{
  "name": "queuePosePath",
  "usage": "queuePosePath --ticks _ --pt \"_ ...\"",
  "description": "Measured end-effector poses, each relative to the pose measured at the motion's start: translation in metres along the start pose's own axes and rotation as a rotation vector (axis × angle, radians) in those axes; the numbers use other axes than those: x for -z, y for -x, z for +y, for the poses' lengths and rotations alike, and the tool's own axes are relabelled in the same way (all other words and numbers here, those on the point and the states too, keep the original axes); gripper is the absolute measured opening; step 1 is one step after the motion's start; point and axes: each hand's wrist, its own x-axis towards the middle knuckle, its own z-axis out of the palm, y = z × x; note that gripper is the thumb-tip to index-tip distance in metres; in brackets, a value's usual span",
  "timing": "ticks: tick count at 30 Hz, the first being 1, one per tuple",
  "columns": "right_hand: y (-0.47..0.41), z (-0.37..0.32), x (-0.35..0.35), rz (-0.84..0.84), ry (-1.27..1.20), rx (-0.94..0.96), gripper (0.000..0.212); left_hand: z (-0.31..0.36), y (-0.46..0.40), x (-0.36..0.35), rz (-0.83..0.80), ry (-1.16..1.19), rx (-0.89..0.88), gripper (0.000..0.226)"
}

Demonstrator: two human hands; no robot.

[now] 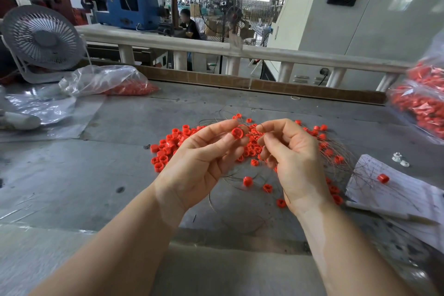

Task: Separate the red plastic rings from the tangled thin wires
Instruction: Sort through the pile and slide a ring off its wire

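My left hand (204, 158) is raised over the table and pinches one red plastic ring (237, 132) between thumb and fingertips. My right hand (292, 158) is close beside it, its thumb and forefinger pinching thin wires (253, 134) that run from that ring. Below both hands a loose heap of red rings (168, 145) lies on the grey table (134, 125). Tangled thin wires (341, 154) spread through the rings to the right. Part of the heap is hidden behind my hands.
A clear bag of red rings (110, 83) lies at the back left near a white fan (42, 39). Another full bag (422, 103) sits at the right edge. A written paper sheet (396, 194) carries one red ring (383, 178). White small parts (400, 160) lie nearby.
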Motion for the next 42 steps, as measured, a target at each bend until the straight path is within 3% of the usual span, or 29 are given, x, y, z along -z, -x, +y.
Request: queuePosePath --ticks 42 --pt "0.0038 -0.0072 -0.0036 -0.055 0.025 0.024 0.029 0.0018 -0.0017 -0.0022 0.106 0.132 0.100 0.021"
